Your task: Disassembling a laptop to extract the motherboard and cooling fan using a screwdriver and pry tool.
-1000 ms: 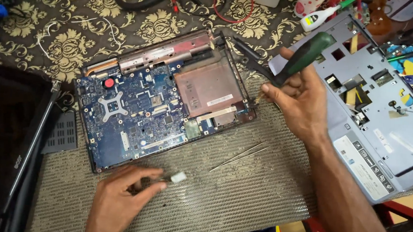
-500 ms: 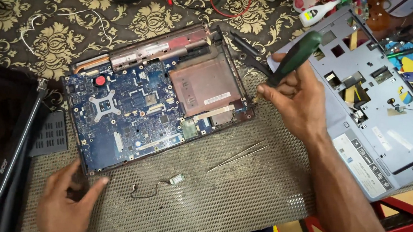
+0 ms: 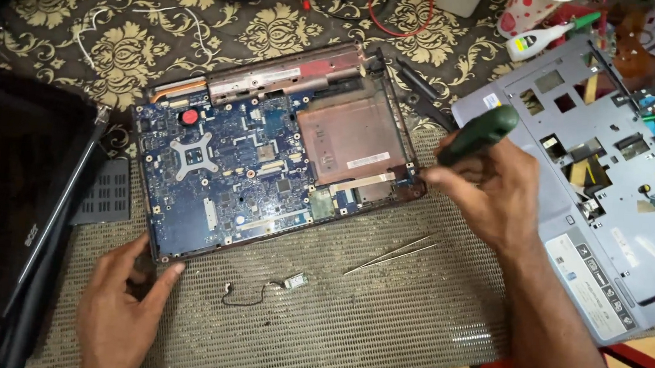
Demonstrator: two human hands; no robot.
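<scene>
An opened laptop base [image 3: 267, 164] with a blue circuit board and a copper-coloured plate lies on a woven mat. My right hand [image 3: 491, 189] is closed around a green-handled screwdriver [image 3: 478, 133], held at the base's right edge. My left hand [image 3: 119, 308] rests with its fingers apart at the base's near left corner, touching it. A small part on a thin black wire [image 3: 273, 287] lies loose on the mat between my hands.
A grey laptop top cover [image 3: 613, 214] lies to the right. A black laptop screen [image 3: 6, 205] sits at the left. Metal tweezers [image 3: 392, 253] rest on the mat [image 3: 378, 328]. A glue bottle [image 3: 546, 34] and cables lie at the back.
My left hand let go of the small wired part and moved left to the base's corner. My right hand lowered the screwdriver toward the base's right edge.
</scene>
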